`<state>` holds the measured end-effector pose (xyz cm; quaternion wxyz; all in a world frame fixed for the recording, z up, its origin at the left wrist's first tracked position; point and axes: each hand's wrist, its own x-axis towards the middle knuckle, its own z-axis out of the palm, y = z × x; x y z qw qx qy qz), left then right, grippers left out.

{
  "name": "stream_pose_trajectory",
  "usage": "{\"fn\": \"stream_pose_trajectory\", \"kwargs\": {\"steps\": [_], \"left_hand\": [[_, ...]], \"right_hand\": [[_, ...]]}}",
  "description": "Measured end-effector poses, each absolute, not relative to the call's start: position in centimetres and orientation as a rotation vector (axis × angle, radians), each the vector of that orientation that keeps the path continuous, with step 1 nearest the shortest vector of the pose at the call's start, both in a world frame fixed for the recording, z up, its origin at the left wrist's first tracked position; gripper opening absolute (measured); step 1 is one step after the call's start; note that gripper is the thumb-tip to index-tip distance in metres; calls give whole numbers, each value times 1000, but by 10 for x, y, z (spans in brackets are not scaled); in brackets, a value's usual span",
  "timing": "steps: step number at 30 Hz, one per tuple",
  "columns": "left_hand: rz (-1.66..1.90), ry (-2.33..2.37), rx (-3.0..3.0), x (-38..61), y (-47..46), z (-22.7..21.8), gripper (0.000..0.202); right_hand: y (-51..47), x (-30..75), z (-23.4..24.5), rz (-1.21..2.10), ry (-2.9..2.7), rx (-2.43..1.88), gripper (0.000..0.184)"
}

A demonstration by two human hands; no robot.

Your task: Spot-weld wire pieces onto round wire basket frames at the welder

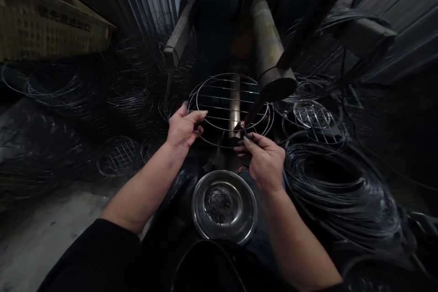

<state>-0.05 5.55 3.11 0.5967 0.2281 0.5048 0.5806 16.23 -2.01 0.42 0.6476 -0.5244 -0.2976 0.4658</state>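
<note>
My left hand (185,127) grips the left rim of a round wire rack (219,96) crossed by thin parallel wires. The rack lies level around the end of a brass-coloured lower bar (234,105). At the rack's near right edge, my right hand (263,154) is closed in a pinch on what looks like a short, dark piece of wire (247,136). Just above those fingertips, a slanted rod (255,112) under a thick metal cylinder (273,54) comes down to the rim, with a small reddish tip. Below my hands sits a steel bowl (251,219) holding short wire pieces (218,203).
A large wire coil (328,182) lies at the right, with round racks (316,116) behind it. Stacks of wire rings (128,96) and a small grid rack (121,155) stand left. A yellow crate (51,27) is upper left; a wooden bar (179,36) juts forward.
</note>
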Motion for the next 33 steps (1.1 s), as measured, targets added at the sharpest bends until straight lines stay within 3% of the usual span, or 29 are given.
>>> {"fn": "stream_pose_trajectory", "kwargs": {"steps": [17, 20, 26, 29, 33], "left_hand": [[1246, 1252, 578, -3, 63, 32, 57], [1205, 1261, 667, -8, 64, 30, 50], [1173, 1329, 701, -16, 77, 27, 65], [1167, 1268, 726, -15, 81, 26, 59], [1229, 1230, 670, -12, 79, 25, 50]], "right_hand": [[-11, 162, 11, 1092, -663, -1241, 18], [-19, 168, 7, 972, -743, -1268, 20], [-39, 161, 10, 592, -923, -1221, 24], [-34, 145, 9, 659, -968, -1128, 21], [-25, 136, 9, 881, -941, -1313, 20]]}}
